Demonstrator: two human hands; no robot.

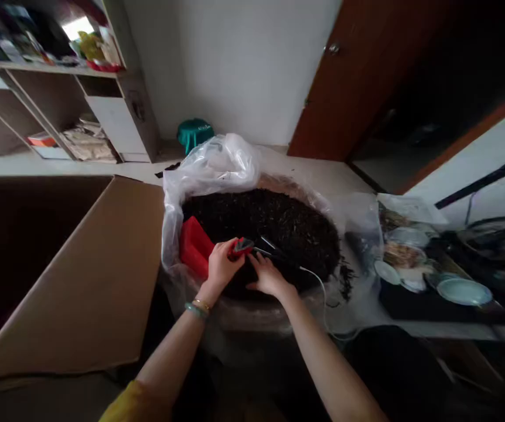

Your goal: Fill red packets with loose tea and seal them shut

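A broad heap of dark, shredded, leaf-like material [274,214] lies inside a clear plastic liner [230,158]. My left hand [220,264] is closed on a small red packet [236,250], with something dark showing at its end; its exact kind is unclear. To the left of that hand, a red plastic container [195,243] rests on the heap's edge. My right hand [266,275] reaches low over the near side of the heap, fingers apart, with nothing visible in it. Just beyond its fingertips lies a dark, slim object with bright edges [270,249], too blurred to name.
A white cable [323,287] runs from the heap down to the right. At left stands a large open cardboard box [103,281]. Bowls and lids [463,291] crowd a low surface at right. Behind are a teal bag [194,133], a shelf unit [132,123] and a brown door [344,88].
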